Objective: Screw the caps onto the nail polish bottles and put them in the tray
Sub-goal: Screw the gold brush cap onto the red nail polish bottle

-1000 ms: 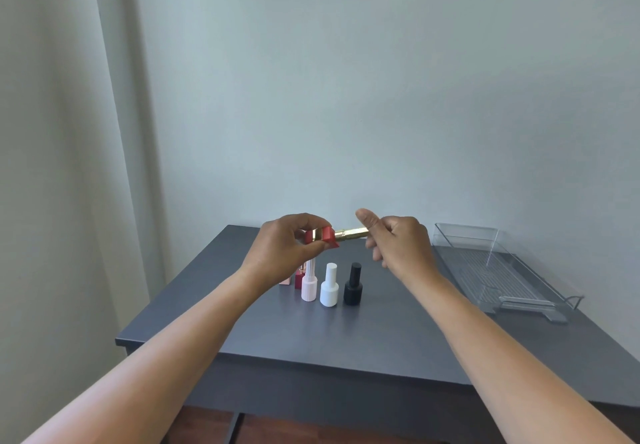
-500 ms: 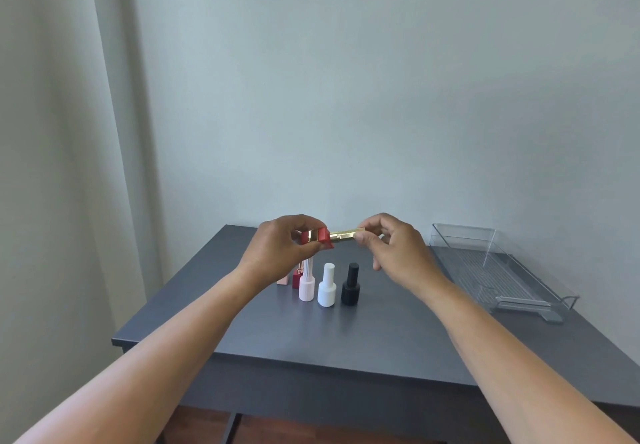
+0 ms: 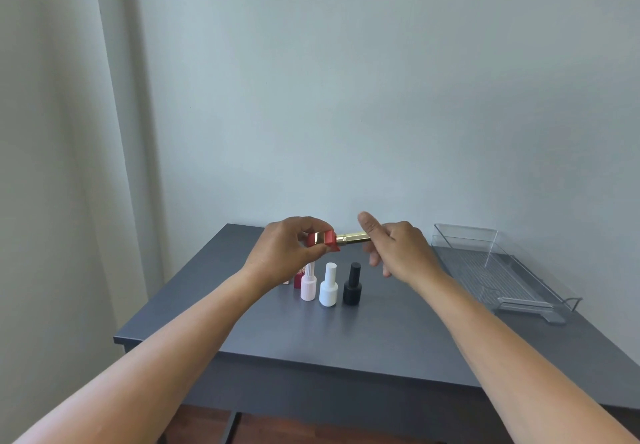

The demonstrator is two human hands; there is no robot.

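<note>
Head camera shows me a small square red nail polish bottle (image 3: 323, 241) with a long shiny gold cap (image 3: 353, 237), held in the air above the dark grey table (image 3: 381, 339). Its long axis lies level, with the cap pointing right. The left hand (image 3: 284, 253) pinches the red body between thumb and fingertips. The right hand (image 3: 401, 249) sits at the cap's end, thumb raised, fingers loose and apart.

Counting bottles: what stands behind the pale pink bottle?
A dark red bottle and a sliver of a pinkish bottle show behind the pale pink bottle. The left hand covers their tops, so caps cannot be seen.
</note>
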